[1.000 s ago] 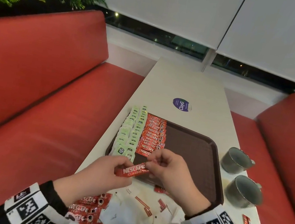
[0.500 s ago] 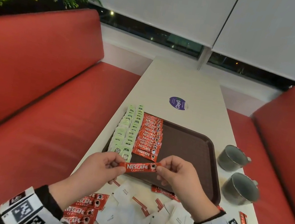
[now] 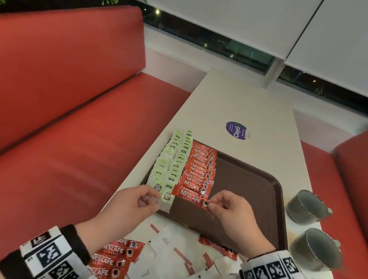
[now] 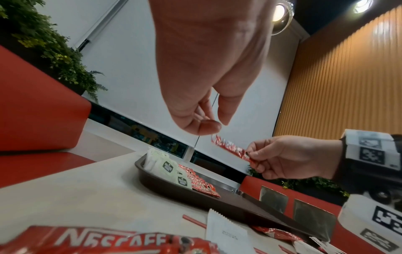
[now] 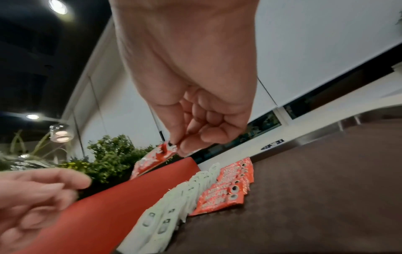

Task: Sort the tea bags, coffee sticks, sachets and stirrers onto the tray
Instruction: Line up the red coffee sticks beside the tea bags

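My right hand (image 3: 209, 205) pinches the right end of a red Nescafe coffee stick (image 3: 190, 197) and holds it level just above the near left part of the brown tray (image 3: 243, 186). The stick hangs in front of a column of coffee sticks (image 3: 200, 166) that lies beside two columns of green tea bags (image 3: 171, 161). My left hand (image 3: 152, 201) hovers at the tray's near left corner with loosely curled fingers, holding nothing. In the left wrist view its fingertips (image 4: 208, 127) sit just clear of the stick's (image 4: 230, 147) free end.
Loose coffee sticks (image 3: 114, 262), white sugar sachets (image 3: 179, 273) and thin red stirrers (image 3: 182, 257) lie on the white table near me. Two grey mugs (image 3: 306, 206) (image 3: 315, 251) stand right of the tray. Red benches flank the table. A purple sticker (image 3: 237, 130) lies beyond the tray.
Both hands carried the stick forward from the table's near edge over the tray. My left hand has let go of its end, and my right hand alone holds it.
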`<state>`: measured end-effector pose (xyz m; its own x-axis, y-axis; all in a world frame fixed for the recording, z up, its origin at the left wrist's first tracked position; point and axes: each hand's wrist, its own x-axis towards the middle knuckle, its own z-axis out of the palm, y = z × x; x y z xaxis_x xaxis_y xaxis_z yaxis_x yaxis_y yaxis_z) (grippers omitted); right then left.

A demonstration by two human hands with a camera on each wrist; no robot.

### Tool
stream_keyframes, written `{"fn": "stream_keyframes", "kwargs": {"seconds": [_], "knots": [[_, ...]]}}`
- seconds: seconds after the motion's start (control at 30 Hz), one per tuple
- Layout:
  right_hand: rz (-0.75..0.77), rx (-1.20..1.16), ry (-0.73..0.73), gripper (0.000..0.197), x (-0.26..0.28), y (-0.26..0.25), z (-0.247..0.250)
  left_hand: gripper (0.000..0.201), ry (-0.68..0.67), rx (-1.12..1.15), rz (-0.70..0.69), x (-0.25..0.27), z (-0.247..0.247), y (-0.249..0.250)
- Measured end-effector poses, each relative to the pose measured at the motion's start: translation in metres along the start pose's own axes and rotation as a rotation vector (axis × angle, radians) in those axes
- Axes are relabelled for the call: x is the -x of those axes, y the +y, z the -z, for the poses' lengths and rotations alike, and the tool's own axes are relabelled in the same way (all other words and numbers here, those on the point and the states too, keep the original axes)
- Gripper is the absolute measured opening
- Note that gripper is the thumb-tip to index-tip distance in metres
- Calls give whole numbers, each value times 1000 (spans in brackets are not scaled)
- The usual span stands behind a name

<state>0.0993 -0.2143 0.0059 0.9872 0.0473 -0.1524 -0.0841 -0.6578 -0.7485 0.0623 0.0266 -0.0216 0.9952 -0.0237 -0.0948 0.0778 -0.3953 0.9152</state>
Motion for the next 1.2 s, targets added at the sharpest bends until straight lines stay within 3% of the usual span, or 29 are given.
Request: {"fn": "stream_keyframes", "kwargs": {"seconds": [0.13, 0.37, 0.63, 0.77, 0.87, 0.93, 1.03, 1.2], "knots": [[-174, -11, 68, 9, -33, 17, -6, 12, 3, -9, 33, 3, 7, -9], [-303, 141, -93, 11, -80, 32, -27, 11, -12, -44, 57, 9, 9, -17], [-314, 506, -119, 9, -99, 32, -39, 11, -2, -30, 72, 13, 14, -19], [-335, 428, -95, 29, -105, 40, -40, 11, 6, -33, 80, 15, 16, -22], [-338, 451, -89, 24, -107, 38, -41, 12, 7, -35, 93, 16, 19, -25], [-330, 516, -103, 9, -105, 34, -40, 13, 7, -28, 97, 17, 21, -26], [-320, 536, -86, 20, -103, 31, -38, 12, 13, -44, 96, 17, 23, -25], [-155, 455, 13, 14, -73, 10, -2, 11, -1, -43, 89, 17, 22, -25]]}}
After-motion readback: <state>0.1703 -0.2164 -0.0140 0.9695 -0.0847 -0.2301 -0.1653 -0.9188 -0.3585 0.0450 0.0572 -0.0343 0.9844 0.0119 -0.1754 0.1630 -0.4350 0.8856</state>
